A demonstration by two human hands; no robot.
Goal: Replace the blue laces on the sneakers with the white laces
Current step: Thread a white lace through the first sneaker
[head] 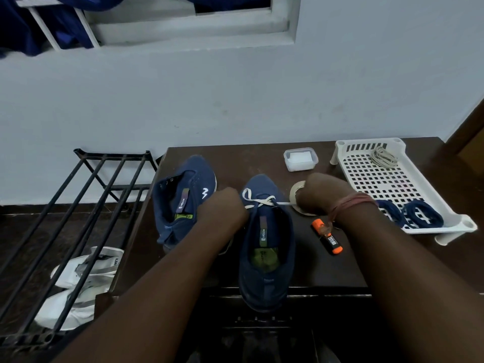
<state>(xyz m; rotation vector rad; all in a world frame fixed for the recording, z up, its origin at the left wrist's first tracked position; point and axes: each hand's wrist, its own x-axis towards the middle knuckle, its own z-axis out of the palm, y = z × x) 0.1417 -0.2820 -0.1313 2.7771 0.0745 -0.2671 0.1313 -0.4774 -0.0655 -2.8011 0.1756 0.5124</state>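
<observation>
White lace is threaded thru the front eyelets of the blue sneaker at the tabletop's front edge, w/ one strand running taut to the right hand, which is fisted, knuckles up, apparently gripping that strand. Left hand is also fisted just left of the eyelets; fingers hidden, can't tell what it holds. Both forearms reach fwd; blue laces lie in the white tray at the right edge.

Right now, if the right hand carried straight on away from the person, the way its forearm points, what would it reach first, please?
Most likely the roll of tape, which lies right against the right hand, partly hidden by it. Beyond that comes the clear lidded box, though depth is hard to judge.
</observation>
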